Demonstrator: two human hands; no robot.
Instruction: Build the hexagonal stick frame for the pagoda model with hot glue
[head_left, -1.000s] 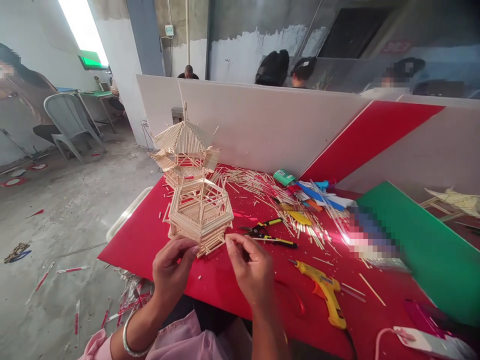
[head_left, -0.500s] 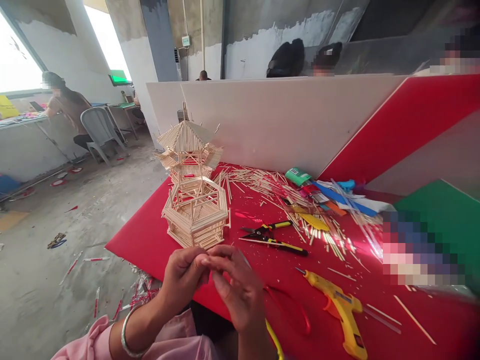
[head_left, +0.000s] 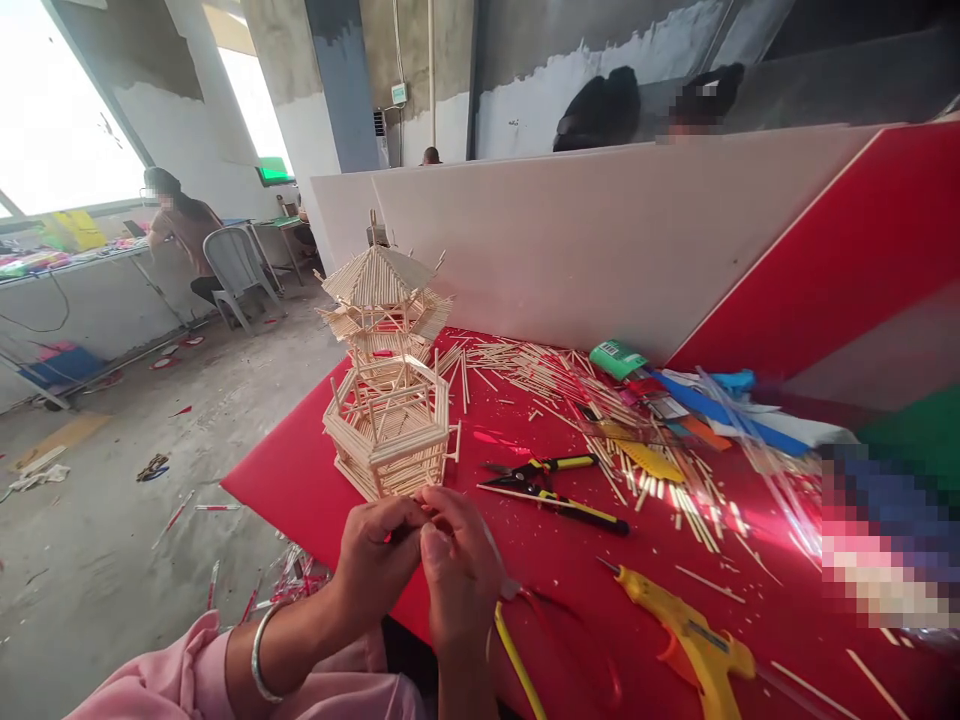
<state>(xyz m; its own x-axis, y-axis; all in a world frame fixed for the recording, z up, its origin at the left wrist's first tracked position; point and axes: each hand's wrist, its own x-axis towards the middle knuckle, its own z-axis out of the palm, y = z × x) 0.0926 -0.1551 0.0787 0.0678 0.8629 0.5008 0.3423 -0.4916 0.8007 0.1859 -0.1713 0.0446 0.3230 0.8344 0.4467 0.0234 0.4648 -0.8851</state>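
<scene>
My left hand (head_left: 375,560) and my right hand (head_left: 459,565) are pressed together just in front of a hexagonal frame of thin wooden sticks (head_left: 390,435) on the red table (head_left: 300,480). Both hands have their fingers curled in a pinch where they meet. What they hold is too small to make out. A thin stick or tool end seems to poke out beside my right hand. Behind the frame stands a taller stick-built pagoda with a roof (head_left: 382,305).
Yellow-handled cutters (head_left: 547,468) and a yellow glue gun (head_left: 694,640) lie on the table to the right. Several loose sticks (head_left: 570,390) are scattered toward the white divider (head_left: 570,240). A person sits at a far table on the left (head_left: 184,225).
My hands drew back from the hexagonal frame and came together in a pinch in front of it. The camera view swung left and slightly up.
</scene>
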